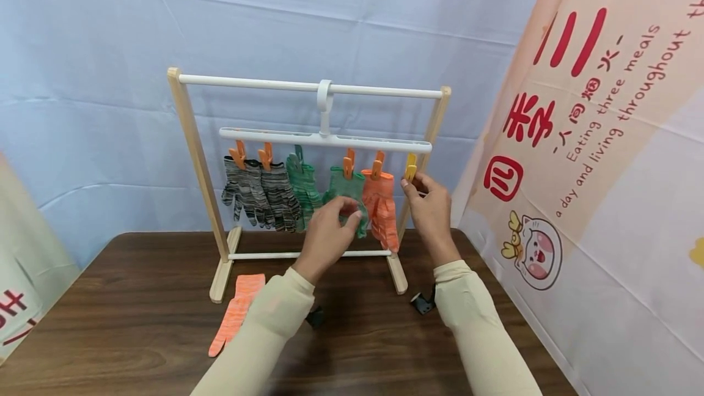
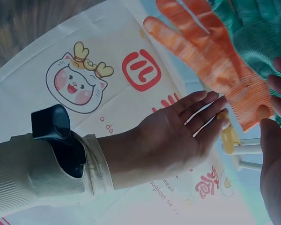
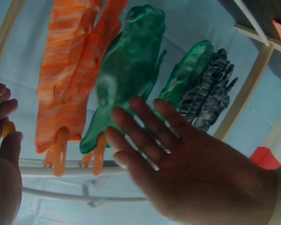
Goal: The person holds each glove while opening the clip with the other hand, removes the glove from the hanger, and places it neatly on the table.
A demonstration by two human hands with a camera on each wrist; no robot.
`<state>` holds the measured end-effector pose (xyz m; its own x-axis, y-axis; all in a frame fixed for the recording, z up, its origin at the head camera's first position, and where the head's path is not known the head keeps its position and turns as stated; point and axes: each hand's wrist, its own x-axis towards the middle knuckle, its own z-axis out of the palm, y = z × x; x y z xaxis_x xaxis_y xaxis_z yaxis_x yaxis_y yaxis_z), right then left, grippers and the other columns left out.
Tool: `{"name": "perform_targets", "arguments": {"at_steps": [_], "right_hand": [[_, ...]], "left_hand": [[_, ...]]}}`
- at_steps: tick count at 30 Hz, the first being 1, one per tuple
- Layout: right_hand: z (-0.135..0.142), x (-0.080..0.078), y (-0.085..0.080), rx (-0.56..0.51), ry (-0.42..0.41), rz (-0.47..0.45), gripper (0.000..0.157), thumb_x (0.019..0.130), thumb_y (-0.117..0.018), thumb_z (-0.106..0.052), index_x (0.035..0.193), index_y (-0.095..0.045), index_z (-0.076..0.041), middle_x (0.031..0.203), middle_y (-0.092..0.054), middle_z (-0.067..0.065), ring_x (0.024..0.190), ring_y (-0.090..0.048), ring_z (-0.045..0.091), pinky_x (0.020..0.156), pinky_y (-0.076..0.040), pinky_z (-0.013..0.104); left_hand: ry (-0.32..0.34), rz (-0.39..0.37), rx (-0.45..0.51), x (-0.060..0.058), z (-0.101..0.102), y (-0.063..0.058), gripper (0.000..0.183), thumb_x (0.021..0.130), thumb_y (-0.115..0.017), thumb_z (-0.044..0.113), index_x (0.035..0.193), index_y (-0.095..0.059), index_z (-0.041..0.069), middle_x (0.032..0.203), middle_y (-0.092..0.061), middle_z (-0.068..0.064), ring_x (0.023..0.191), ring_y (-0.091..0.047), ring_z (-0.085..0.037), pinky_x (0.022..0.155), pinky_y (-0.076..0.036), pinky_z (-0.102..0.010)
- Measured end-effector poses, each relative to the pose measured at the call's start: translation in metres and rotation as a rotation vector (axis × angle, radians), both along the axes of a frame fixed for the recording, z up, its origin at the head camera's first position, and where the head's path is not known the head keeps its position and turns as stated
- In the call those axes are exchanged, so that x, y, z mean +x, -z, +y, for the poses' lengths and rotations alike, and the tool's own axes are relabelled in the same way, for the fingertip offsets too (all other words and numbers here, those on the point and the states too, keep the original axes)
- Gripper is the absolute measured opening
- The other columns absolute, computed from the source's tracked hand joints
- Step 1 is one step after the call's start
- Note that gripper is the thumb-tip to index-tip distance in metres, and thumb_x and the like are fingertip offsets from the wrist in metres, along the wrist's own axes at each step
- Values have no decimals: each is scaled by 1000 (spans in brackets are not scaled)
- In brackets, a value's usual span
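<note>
At the hanger's right end my right hand (image 1: 431,206) pinches a yellow clothespin (image 1: 410,167) between thumb and fingers. My left hand (image 1: 330,225) is in front of the green gloves, its fingers loosely bent with nothing between them. An orange glove (image 1: 379,212) hangs between the hands from an orange clothespin (image 1: 377,165). Beside it hangs a green glove (image 1: 343,183), partly behind my left hand in the head view. The yellow clothespin (image 2: 229,136) shows at the right fingertips in the left wrist view. A white hanger (image 1: 269,137) carries the clothespins.
A wooden rack (image 1: 198,157) with a white top rod (image 1: 247,83) supports the hanger. Farther left hang another green glove (image 1: 302,183) and grey-black gloves (image 1: 247,191). One loose orange glove (image 1: 242,304) lies on the brown table (image 1: 137,322), left of my left forearm. A printed cloth (image 1: 605,170) borders the right side.
</note>
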<state>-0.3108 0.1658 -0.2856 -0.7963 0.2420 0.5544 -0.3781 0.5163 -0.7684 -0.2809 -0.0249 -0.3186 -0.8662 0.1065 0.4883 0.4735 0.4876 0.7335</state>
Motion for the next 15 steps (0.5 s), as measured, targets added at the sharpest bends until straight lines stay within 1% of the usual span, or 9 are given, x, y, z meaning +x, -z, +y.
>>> {"name": "perform_targets", "arguments": {"at_steps": [4, 8, 12, 15], "right_hand": [[-1, -1, 2, -10, 17, -27, 30, 88, -63, -26, 111, -65, -7, 99, -66, 8, 92, -60, 20, 74, -48, 36], [-3, -1, 3, -23, 36, -48, 29, 87, -63, -26, 108, -66, -7, 93, -66, 9, 87, -59, 20, 70, -46, 34], [-5, -2, 4, -58, 43, -55, 27, 87, -64, -28, 104, -68, -7, 87, -65, 8, 79, -56, 19, 64, -43, 31], [-7, -3, 6, -75, 45, -53, 26, 87, -62, -29, 102, -69, -7, 85, -65, 9, 76, -55, 17, 62, -41, 29]], "left_hand": [[11, -1, -7, -1, 8, -2, 26, 92, -55, 30, 114, -60, 16, 102, -59, 7, 94, -56, -13, 74, -46, -36], [12, 2, -10, -3, 13, -2, 27, 92, -55, 29, 115, -59, 15, 103, -59, 6, 95, -57, -16, 73, -47, -36], [1, 3, -18, -5, 16, -3, 28, 92, -55, 30, 116, -59, 16, 102, -59, 6, 92, -56, -12, 71, -47, -34], [-10, 0, -28, -5, 18, -5, 28, 92, -55, 31, 116, -58, 17, 102, -59, 7, 90, -56, -10, 70, -47, -33]]}}
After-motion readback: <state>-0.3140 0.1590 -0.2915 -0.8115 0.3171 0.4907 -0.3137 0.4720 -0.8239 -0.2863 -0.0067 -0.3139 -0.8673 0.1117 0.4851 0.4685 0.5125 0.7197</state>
